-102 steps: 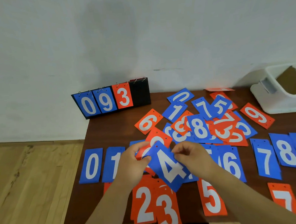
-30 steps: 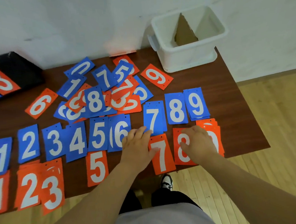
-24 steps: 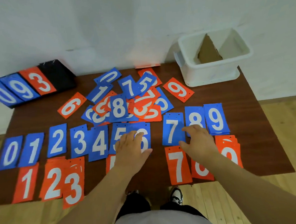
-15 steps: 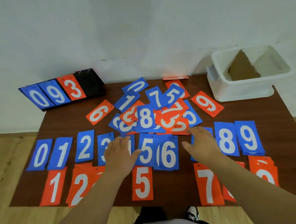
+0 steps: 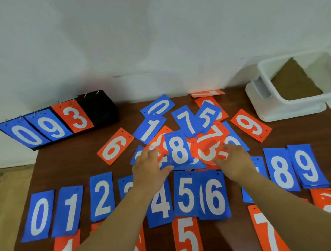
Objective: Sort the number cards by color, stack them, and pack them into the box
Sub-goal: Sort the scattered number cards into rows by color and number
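Dark wooden table [image 5: 69,167]: carries all items. White plastic box [image 5: 288,107]: right rear corner, a brown cardboard piece inside, no cards in it. Black flip scoreboard [image 5: 100,108]: left rear, tilted, showing blue 0, blue 9, red 3.

Blue number cards [image 5: 38,216]: laid in a row 0 to 9 across the near half, partly covered by the forearms. Red number cards [image 5: 188,239]: second row along the near edge, 5 and 7 legible. Mixed pile [image 5: 177,148]: red and blue cards overlapping at the centre, blue 8 on top; a red 6 and a red 9 lie apart at either side.

Left hand [image 5: 150,169]: fingers straight, resting on the pile's near left edge. Right hand [image 5: 236,163]: at the pile's near right edge, touching the red 3; too blurred to tell whether it pinches.
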`<state>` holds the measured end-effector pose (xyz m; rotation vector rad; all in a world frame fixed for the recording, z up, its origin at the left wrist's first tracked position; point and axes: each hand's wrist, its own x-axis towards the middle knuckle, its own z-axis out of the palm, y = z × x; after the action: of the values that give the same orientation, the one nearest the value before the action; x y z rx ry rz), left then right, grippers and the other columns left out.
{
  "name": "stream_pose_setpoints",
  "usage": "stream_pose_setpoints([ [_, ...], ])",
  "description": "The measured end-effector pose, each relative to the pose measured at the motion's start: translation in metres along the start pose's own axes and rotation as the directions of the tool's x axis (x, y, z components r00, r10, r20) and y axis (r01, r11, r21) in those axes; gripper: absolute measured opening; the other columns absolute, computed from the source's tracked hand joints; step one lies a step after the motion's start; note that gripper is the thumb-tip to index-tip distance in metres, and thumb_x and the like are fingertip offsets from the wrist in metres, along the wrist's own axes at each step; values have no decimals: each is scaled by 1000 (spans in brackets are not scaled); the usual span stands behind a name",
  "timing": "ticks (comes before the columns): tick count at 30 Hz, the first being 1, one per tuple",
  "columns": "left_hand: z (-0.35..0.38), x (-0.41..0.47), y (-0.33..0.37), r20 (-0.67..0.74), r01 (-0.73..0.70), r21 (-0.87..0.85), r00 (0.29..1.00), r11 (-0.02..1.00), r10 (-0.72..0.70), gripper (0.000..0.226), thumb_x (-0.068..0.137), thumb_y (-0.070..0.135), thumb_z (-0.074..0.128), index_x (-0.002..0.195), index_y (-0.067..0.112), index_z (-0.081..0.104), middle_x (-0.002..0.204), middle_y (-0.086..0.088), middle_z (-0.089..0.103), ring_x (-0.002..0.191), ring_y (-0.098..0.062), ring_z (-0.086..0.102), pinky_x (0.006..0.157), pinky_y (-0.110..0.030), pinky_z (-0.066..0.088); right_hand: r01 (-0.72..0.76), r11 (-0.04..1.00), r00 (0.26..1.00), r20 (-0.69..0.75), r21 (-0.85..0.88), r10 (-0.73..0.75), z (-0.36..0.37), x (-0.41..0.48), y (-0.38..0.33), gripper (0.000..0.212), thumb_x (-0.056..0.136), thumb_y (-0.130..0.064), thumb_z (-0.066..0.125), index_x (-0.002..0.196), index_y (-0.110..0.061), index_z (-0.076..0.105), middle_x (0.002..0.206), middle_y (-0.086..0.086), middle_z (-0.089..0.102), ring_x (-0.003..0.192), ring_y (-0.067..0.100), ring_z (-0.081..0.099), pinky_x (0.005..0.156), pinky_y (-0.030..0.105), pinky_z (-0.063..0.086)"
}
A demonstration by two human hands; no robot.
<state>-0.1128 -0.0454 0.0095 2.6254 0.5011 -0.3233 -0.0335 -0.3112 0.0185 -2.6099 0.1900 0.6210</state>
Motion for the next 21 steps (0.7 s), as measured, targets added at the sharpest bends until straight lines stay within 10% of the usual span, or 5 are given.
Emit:
stream_pose_setpoints([
  [13,23,103,30,201,-271,222,953,937,228,100,78,64,73,156,34,19,162,3,23,150,-27,19,120,-45,22,-122,986,989,-99,-112,111,5,87,-36,85,80,-59,75,146,-21,36,154,7,37,142,32,34,114,50,36],
  [21,20,107,30,-4,-281,143,959,949,284,77,79,45,81,145,34,41,132,6,48,128,-23,44,107,-38,34,-91,996,976,-198,24,94,3,102,-24,51,83,-30,79,128,-24,54,130,6,50,114,27,54,96,45,51],
])
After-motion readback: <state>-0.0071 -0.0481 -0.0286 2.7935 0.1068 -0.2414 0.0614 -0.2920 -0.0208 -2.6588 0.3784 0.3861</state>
